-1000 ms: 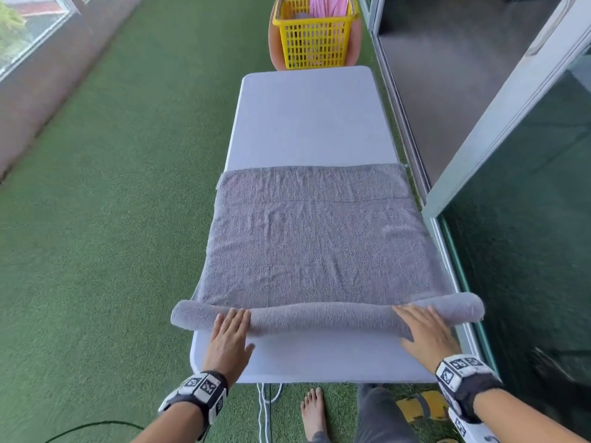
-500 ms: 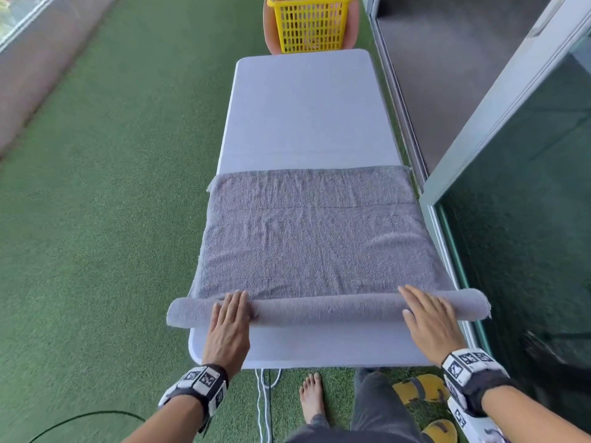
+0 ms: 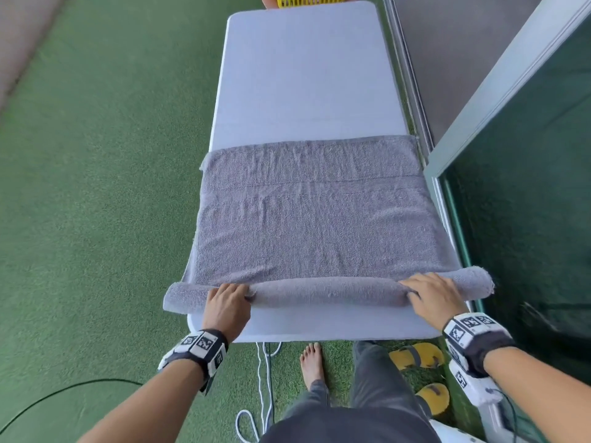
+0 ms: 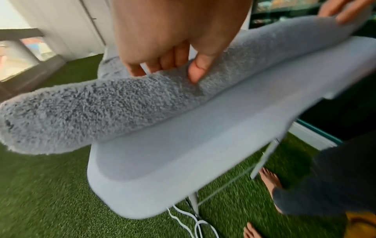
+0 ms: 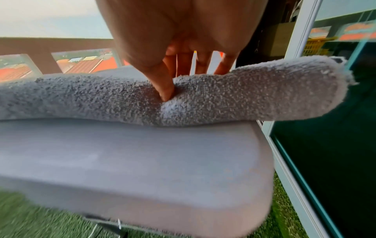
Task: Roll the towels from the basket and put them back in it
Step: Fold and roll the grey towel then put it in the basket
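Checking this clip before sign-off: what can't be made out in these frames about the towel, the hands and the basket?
- Basket: head view, cut off by the top edge; contents unseen.
- Left hand fingertips: head view, curled over the towel roll; the left wrist view is blurred.
- Right hand fingertips: right wrist view, hidden behind the roll; only the thumb shows.
- Roll's inner layers: wrapped, every view.
- Table legs: motion-blurred in both wrist views.

The left hand (image 4: 173, 37) pinches the rolled grey towel (image 4: 101, 109), thumb pressed into its near side, on the table (image 4: 183, 161) above green turf (image 4: 40, 201).
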A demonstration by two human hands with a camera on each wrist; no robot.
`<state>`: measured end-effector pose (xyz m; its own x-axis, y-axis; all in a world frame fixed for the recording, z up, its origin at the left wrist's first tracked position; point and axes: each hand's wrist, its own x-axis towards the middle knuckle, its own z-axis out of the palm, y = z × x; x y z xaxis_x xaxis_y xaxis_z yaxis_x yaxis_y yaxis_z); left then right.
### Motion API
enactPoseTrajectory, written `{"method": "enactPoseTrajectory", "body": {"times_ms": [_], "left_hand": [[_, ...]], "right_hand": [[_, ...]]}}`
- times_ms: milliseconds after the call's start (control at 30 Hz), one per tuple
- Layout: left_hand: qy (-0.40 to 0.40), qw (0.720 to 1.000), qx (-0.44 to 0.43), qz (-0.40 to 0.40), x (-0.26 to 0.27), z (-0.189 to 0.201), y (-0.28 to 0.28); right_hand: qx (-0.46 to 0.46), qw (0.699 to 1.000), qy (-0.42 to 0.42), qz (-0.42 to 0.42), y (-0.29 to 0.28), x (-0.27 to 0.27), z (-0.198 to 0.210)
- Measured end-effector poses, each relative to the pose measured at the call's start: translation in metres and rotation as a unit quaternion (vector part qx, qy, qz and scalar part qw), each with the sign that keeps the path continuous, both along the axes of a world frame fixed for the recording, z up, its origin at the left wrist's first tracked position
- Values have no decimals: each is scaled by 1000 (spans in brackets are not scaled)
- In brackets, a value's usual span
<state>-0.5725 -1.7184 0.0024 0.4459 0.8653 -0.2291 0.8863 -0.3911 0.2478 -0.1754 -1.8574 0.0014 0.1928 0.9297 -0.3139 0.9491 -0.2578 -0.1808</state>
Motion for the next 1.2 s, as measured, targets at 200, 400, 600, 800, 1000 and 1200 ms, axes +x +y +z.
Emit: {"method": "enactPoseTrajectory", "body": {"times_ms": [200,400,600,800,1000,1200], "left_hand": [[15,999,26,37,21,1,31],[7,998,41,45,19,-6,-1],[-9,999,27,28,5,-16,-13],[-12,1000,5,23,9,-2,-10],[-3,999,-28,26,10,1,1],[17,998,6,60,21,6,45]], "right_hand": [[31,999,-6,-29,38,7,2],[92,996,8,10,21,-8,-7],[20,996,76,45,-12,8,-13],[-7,998,-15,68,-7,3,-6],[-113,991,-20,67,15,2,11],[16,1000,-14,14,42,11,5]]}}
